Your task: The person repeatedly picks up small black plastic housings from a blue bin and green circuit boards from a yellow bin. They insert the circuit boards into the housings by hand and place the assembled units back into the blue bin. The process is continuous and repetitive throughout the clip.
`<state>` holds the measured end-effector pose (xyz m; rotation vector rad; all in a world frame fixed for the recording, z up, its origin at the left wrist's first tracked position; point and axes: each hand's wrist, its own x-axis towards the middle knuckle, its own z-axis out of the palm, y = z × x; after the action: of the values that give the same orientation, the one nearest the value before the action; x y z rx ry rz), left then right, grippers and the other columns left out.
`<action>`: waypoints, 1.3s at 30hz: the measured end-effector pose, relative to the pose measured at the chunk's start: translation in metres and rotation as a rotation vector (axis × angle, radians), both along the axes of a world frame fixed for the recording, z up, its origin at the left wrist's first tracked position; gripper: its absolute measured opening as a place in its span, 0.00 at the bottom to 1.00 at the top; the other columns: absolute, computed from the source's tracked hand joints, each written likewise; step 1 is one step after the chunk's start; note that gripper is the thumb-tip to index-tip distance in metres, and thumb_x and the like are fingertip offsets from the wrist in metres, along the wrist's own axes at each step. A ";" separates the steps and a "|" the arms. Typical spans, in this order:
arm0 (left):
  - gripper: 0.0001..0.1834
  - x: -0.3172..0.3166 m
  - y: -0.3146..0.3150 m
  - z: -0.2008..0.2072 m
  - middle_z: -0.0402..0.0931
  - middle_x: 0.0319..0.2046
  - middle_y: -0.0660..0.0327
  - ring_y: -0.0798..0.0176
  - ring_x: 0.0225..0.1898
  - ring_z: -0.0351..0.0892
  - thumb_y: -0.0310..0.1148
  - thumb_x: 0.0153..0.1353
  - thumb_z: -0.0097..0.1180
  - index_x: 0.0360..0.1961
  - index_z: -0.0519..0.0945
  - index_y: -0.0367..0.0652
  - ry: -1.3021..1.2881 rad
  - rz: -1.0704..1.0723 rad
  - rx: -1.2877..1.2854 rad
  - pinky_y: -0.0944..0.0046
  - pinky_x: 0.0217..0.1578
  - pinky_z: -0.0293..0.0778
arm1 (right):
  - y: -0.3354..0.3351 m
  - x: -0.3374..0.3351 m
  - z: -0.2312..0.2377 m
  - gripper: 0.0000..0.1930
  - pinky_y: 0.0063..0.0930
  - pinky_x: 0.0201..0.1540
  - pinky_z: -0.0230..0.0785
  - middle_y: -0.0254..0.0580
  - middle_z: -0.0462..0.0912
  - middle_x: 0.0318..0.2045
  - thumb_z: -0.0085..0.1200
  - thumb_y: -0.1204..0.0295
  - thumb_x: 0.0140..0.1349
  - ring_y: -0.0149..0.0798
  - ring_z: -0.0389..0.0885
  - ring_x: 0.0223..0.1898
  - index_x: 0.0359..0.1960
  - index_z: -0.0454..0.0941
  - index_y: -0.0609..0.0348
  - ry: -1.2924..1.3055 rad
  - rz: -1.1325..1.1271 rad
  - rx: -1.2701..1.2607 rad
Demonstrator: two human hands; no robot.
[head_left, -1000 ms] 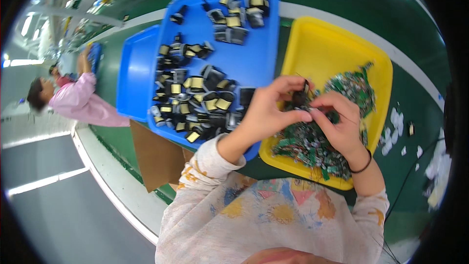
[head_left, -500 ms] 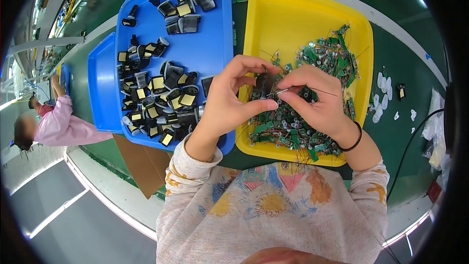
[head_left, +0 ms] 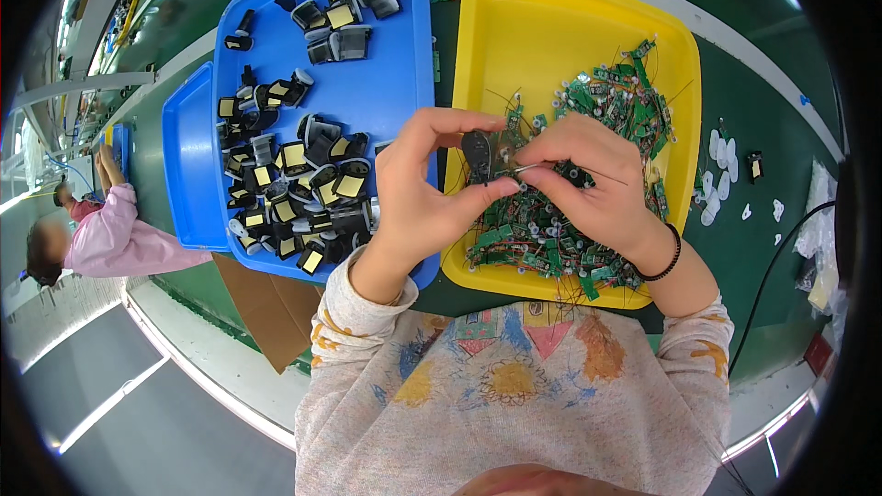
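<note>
My left hand (head_left: 409,188) is closed, thumb and fingers gripping a small black plastic housing (head_left: 478,156) by its edges. The housing is tilted, with a dark rounded face showing. Close to its right side, my right hand (head_left: 602,179) pinches a thin wire (head_left: 537,168) with a silvery end between thumb and forefinger. Fingers partly cover the spot where wire and housing come together, so I cannot tell if they are joined. Both hands are above a yellow tray (head_left: 466,64) that contains a heap of green circuit boards (head_left: 551,253) with thin wires.
Left of it, a blue tray (head_left: 395,73) carries many black housings (head_left: 294,158) with pale yellow pads. A smaller blue tray (head_left: 188,156) adjoins it. White oval pieces (head_left: 723,186), a black part (head_left: 754,167) and clear plastic bags (head_left: 816,239) lie right. Another person in pink (head_left: 119,234) sits far left.
The black housing has turned in my left hand, bringing its dark rounded face into view, and has shifted slightly left. My right hand still pinches the wire close beside it.
</note>
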<state>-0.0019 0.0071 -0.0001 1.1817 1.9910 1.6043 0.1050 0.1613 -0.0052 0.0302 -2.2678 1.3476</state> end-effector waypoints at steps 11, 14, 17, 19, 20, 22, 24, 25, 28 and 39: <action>0.30 0.002 0.006 -0.008 0.73 0.45 0.55 0.61 0.39 0.74 0.24 0.38 0.67 0.47 0.71 0.38 0.071 0.044 -0.097 0.66 0.38 0.71 | 0.000 0.003 0.004 0.07 0.21 0.23 0.63 0.35 0.77 0.24 0.57 0.78 0.48 0.31 0.73 0.21 0.31 0.78 0.58 -0.105 -0.001 -0.066; 0.33 0.003 0.010 -0.001 0.68 0.49 0.53 0.58 0.44 0.72 0.26 0.40 0.65 0.51 0.69 0.40 0.129 0.010 -0.057 0.65 0.40 0.70 | 0.002 0.003 -0.001 0.08 0.15 0.23 0.64 0.35 0.76 0.26 0.55 0.80 0.50 0.24 0.74 0.22 0.34 0.77 0.59 -0.101 -0.005 -0.228; 0.29 0.003 0.009 -0.001 0.68 0.48 0.52 0.57 0.44 0.72 0.25 0.40 0.63 0.48 0.71 0.39 0.143 0.072 -0.072 0.65 0.40 0.70 | -0.001 0.003 -0.002 0.08 0.14 0.26 0.66 0.35 0.76 0.28 0.54 0.80 0.52 0.24 0.75 0.23 0.35 0.77 0.61 -0.134 0.030 -0.421; 0.26 0.000 0.007 -0.003 0.69 0.46 0.52 0.57 0.43 0.73 0.24 0.41 0.62 0.46 0.72 0.38 0.197 0.081 -0.055 0.64 0.40 0.70 | -0.001 0.004 -0.003 0.08 0.14 0.27 0.67 0.35 0.76 0.29 0.54 0.80 0.53 0.23 0.75 0.25 0.36 0.76 0.63 -0.164 0.055 -0.536; 0.25 -0.003 0.006 -0.004 0.70 0.45 0.53 0.57 0.42 0.73 0.23 0.41 0.61 0.45 0.73 0.38 0.255 0.066 -0.017 0.64 0.40 0.70 | -0.001 0.004 -0.003 0.08 0.14 0.27 0.68 0.35 0.76 0.29 0.54 0.80 0.54 0.23 0.76 0.25 0.36 0.75 0.64 -0.179 0.068 -0.594; 0.22 -0.007 0.006 -0.004 0.72 0.41 0.55 0.62 0.40 0.74 0.23 0.45 0.60 0.45 0.73 0.37 0.303 -0.005 0.059 0.65 0.40 0.70 | -0.002 0.005 -0.003 0.08 0.14 0.28 0.68 0.34 0.76 0.29 0.53 0.80 0.54 0.23 0.76 0.26 0.36 0.74 0.64 -0.202 0.113 -0.707; 0.21 0.000 0.003 -0.003 0.73 0.41 0.56 0.65 0.41 0.73 0.24 0.48 0.58 0.46 0.71 0.36 0.020 0.017 0.043 0.67 0.41 0.69 | -0.001 0.006 -0.003 0.07 0.14 0.28 0.69 0.34 0.76 0.28 0.53 0.80 0.54 0.23 0.76 0.26 0.35 0.73 0.65 -0.226 0.155 -0.772; 0.21 0.003 0.002 -0.002 0.73 0.40 0.57 0.67 0.41 0.73 0.24 0.50 0.57 0.47 0.70 0.36 -0.121 0.029 0.034 0.67 0.41 0.69 | -0.001 0.006 -0.003 0.07 0.14 0.28 0.69 0.34 0.76 0.27 0.54 0.80 0.54 0.23 0.76 0.26 0.35 0.72 0.64 -0.239 0.175 -0.780; 0.22 0.002 0.002 0.000 0.73 0.40 0.57 0.69 0.40 0.72 0.24 0.53 0.55 0.49 0.65 0.37 -0.556 -0.050 0.159 0.69 0.42 0.68 | -0.001 0.006 -0.003 0.06 0.15 0.29 0.70 0.34 0.75 0.26 0.53 0.80 0.54 0.24 0.76 0.26 0.34 0.71 0.64 -0.226 0.188 -0.753; 0.24 0.008 0.007 -0.009 0.73 0.33 0.61 0.73 0.30 0.70 0.24 0.52 0.57 0.50 0.63 0.39 -0.565 -0.124 0.069 0.74 0.32 0.65 | 0.002 0.005 -0.004 0.06 0.15 0.28 0.70 0.33 0.75 0.23 0.52 0.78 0.56 0.24 0.76 0.23 0.34 0.69 0.63 -0.260 0.230 -0.988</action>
<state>0.0062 0.0144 -0.0096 0.7397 1.4850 1.7134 0.1098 0.1637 -0.0091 -0.2353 -1.5630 2.5674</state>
